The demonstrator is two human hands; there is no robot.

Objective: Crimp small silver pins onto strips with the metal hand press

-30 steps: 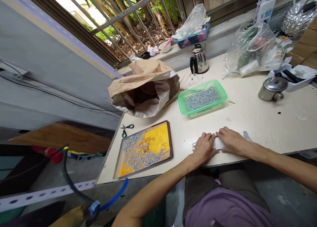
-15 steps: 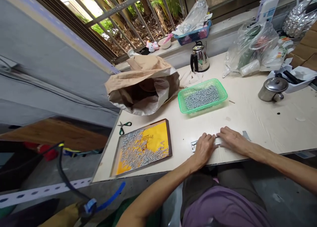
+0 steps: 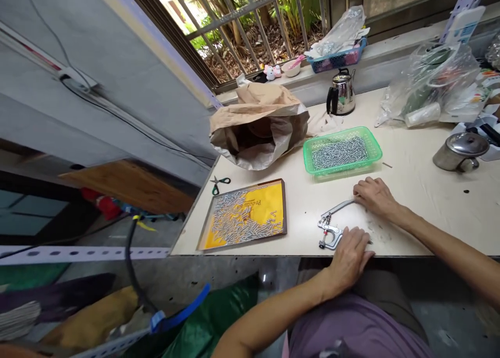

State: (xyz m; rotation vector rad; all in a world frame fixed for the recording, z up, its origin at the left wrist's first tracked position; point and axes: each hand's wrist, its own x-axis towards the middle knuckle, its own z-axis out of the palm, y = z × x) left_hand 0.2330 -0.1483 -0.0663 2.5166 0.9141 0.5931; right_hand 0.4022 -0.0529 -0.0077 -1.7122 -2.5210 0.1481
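Counting one pair of metal press pliers on the table, two hands, one green basket and one shallow tray, each with small metal pins too numerous to count; also one pair of scissors, one paper bag, one kettle and one lidded cup. Noted at the left hand: bent, close-set fingers wrapped over the lower handle, with the thumb apart from them. Noted at the right hand: bent fingertips touching the end of the upper handle; cannot tell whether pinching. Pointing left, with head and C-shaped opening just left of the left fingers and long axis roughly along the near table edge. Spreading rightward in a V, with the upper handle slanting away to the right fingertips. Placed beyond the right fingers: basket, then kettle. Located well left of the left fingers: tray, with scissors beyond.
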